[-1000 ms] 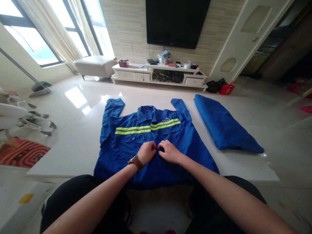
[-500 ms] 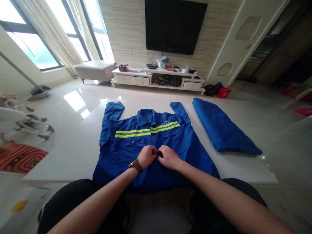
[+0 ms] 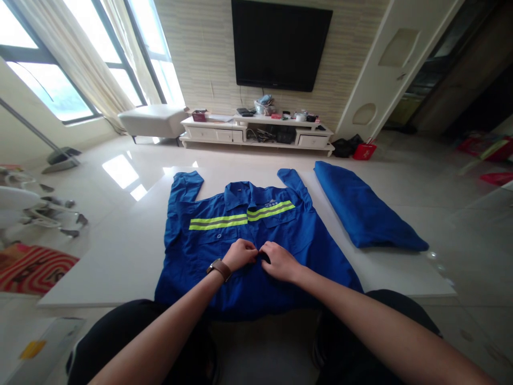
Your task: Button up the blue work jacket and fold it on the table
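A blue work jacket [image 3: 224,289] lies front up on the white table, collar away from me, with a yellow-and-grey reflective stripe across the chest. Its sleeves are bent up at both sides. My left hand [image 3: 240,255], with a brown-strapped watch [image 3: 219,269] on the wrist, pinches the front edge of the jacket at its middle. Close beside it, my right hand [image 3: 279,261] is also closed on the front opening, thumb and fingers curled together. Whatever button or small fold lies between the fingertips is hidden.
A folded blue garment [image 3: 366,211] lies on the table [image 3: 108,267] to the right. Beyond stand a low TV cabinet [image 3: 216,135] and a white bench [image 3: 152,122]. A red patterned bag [image 3: 42,270] and a chair base [image 3: 60,214] are on the left.
The fingers of my left hand have shifted slightly at the jacket's front opening. My right hand stays nearly in place. The view has tilted a little.
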The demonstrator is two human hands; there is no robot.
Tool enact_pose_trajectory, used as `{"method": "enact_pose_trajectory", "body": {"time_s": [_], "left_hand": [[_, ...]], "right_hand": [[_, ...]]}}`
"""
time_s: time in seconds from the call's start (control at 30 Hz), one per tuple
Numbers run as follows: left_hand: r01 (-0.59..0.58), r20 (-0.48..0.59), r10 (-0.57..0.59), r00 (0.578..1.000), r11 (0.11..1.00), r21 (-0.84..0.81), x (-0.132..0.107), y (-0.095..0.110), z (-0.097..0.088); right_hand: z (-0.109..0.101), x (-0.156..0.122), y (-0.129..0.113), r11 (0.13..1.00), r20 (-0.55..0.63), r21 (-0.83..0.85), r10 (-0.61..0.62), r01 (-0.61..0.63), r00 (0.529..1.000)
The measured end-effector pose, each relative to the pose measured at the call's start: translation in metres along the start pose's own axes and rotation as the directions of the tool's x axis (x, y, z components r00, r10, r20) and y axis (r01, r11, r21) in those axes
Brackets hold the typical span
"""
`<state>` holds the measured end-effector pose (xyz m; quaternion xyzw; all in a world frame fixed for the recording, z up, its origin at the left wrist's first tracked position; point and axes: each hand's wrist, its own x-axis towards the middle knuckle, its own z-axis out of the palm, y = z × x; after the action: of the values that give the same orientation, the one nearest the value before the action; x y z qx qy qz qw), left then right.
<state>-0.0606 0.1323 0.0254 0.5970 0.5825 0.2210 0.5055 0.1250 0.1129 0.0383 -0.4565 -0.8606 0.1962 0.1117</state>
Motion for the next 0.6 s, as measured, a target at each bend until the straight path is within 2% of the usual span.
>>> {"method": "enact_pose_trajectory", "body": {"time_s": [0.13, 0.27, 0.43, 0.6], "left_hand": [[0.137, 0.09, -0.121, 0.989, 0.971, -0.197, 0.006, -0.005, 0.0016], [0.112, 0.08, -0.095, 0.992, 0.963, -0.245, 0.007, -0.0085, 0.0044], [0.064, 0.083, -0.046, 0.995, 0.971, -0.229, 0.0081, -0.0111, 0.0057], [0.104, 0.122, -0.093, 0.988, 0.991, -0.083, 0.0098, -0.0109, -0.0032]], "right_hand": [[-0.0027, -0.0004, -0.0032, 0.996, 0.035, -0.081, -0.019, 0.022, 0.999], [-0.0038, -0.0019, -0.006, 0.987, 0.036, -0.152, -0.04, 0.046, 0.999], [-0.0033, -0.002, -0.0059, 0.971, 0.048, -0.225, -0.074, 0.083, 0.996], [-0.0044, -0.0019, -0.005, 0.956, 0.072, -0.269, -0.106, 0.121, 0.992]]}}
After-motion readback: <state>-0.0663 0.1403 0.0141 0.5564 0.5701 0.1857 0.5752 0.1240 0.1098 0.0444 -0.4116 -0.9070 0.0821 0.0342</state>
